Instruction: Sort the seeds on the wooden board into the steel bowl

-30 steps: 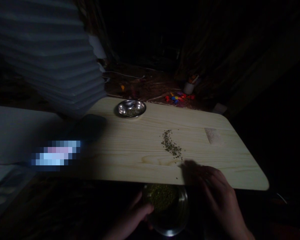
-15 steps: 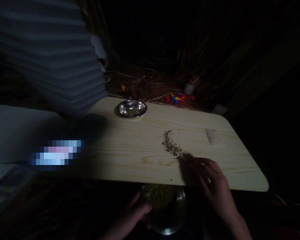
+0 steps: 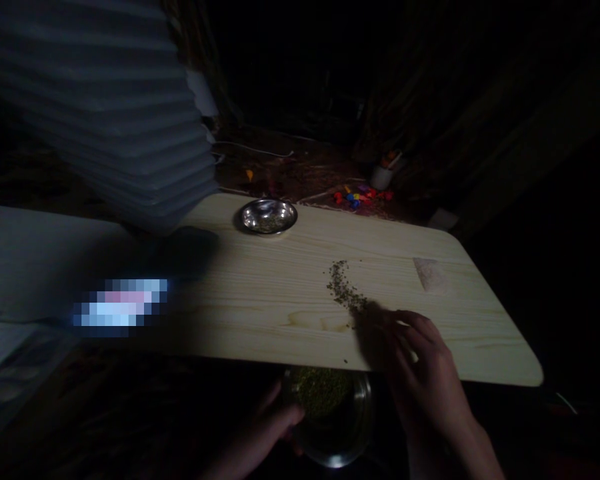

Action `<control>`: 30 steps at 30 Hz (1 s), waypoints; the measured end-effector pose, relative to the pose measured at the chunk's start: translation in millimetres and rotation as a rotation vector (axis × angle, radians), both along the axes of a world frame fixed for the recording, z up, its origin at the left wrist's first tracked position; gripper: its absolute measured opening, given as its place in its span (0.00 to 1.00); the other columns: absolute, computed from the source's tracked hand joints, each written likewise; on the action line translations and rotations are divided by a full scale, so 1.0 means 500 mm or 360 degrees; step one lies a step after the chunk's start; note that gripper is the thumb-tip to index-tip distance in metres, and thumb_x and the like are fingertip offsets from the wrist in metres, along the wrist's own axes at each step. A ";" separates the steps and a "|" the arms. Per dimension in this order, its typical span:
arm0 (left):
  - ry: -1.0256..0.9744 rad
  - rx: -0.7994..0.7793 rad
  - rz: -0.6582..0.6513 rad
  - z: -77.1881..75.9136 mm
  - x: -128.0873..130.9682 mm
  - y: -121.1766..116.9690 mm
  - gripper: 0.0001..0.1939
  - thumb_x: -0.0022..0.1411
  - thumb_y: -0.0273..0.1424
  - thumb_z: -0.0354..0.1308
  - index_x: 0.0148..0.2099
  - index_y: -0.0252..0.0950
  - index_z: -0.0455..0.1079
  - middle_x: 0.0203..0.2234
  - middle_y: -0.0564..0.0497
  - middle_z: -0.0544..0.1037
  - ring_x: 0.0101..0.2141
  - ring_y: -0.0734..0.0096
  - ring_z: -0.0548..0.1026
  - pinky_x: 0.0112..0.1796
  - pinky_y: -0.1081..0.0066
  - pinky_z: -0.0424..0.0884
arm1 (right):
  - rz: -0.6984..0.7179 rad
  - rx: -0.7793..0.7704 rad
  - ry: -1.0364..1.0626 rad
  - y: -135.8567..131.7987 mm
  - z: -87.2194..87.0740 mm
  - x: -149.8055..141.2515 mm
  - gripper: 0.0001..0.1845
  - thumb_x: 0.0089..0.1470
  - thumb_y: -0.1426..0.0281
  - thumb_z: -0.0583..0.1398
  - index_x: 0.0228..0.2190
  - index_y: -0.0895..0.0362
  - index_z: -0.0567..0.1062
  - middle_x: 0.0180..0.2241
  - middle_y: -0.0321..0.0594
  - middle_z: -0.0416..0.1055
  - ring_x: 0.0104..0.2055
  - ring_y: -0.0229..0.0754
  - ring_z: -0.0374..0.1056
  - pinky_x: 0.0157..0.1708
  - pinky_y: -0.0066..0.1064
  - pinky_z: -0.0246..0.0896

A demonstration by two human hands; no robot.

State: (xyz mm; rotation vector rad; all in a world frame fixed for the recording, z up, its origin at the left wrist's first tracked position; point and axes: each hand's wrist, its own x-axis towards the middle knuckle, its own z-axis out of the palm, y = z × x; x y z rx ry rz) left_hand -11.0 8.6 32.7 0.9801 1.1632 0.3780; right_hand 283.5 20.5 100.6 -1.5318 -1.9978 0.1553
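The left hand point(image 3: 286, 419) grips the bowl point(image 3: 334, 460) by its left side, past the near edge of the worktop point(image 3: 270, 280); whether the right hand point(image 3: 433, 367) grips anything is unclear. Flakes point(image 3: 344, 290) beside it seem light, pinchable.

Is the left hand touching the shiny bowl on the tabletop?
No: the left hand holds a container at the near edge of the tabletop, away from the shiny bowl.

Room left of bits point(image 3: 341, 291), bowl point(image 3: 286, 215) beyond
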 end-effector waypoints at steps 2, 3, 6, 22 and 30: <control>-0.0018 -0.0001 0.0059 0.000 0.002 -0.001 0.18 0.59 0.34 0.58 0.51 0.37 0.72 0.33 0.51 0.80 0.36 0.59 0.78 0.35 0.65 0.73 | 0.0009 0.0001 -0.0007 0.004 0.000 -0.001 0.12 0.64 0.74 0.57 0.47 0.54 0.76 0.49 0.49 0.74 0.53 0.53 0.68 0.51 0.49 0.67; -0.0011 -0.0009 0.0076 0.002 0.002 -0.002 0.18 0.59 0.34 0.59 0.51 0.36 0.73 0.34 0.50 0.80 0.37 0.58 0.78 0.36 0.65 0.73 | 0.0015 -0.0006 -0.0012 0.003 0.000 0.001 0.11 0.64 0.73 0.57 0.46 0.54 0.76 0.49 0.49 0.75 0.52 0.53 0.68 0.50 0.49 0.68; -0.0023 -0.0050 0.0083 0.010 0.005 -0.002 0.16 0.59 0.35 0.59 0.49 0.36 0.74 0.37 0.48 0.81 0.39 0.57 0.79 0.38 0.63 0.73 | -0.0013 -0.0012 -0.0013 -0.015 0.001 0.016 0.12 0.64 0.72 0.57 0.46 0.53 0.77 0.49 0.48 0.75 0.52 0.53 0.69 0.50 0.49 0.69; -0.0089 0.0006 0.0030 0.023 0.025 -0.001 0.14 0.56 0.35 0.58 0.44 0.36 0.75 0.32 0.47 0.79 0.32 0.60 0.76 0.35 0.62 0.73 | 0.0083 -0.0114 0.0079 -0.090 -0.002 -0.026 0.17 0.66 0.74 0.57 0.53 0.49 0.72 0.52 0.46 0.73 0.57 0.51 0.68 0.52 0.46 0.70; -0.0088 0.0010 -0.0011 0.020 0.017 -0.004 0.14 0.59 0.37 0.57 0.45 0.36 0.73 0.31 0.48 0.79 0.34 0.60 0.76 0.38 0.62 0.73 | 0.0077 -0.0049 0.0066 -0.058 0.014 -0.021 0.14 0.64 0.74 0.58 0.50 0.51 0.74 0.49 0.47 0.74 0.53 0.52 0.69 0.50 0.47 0.69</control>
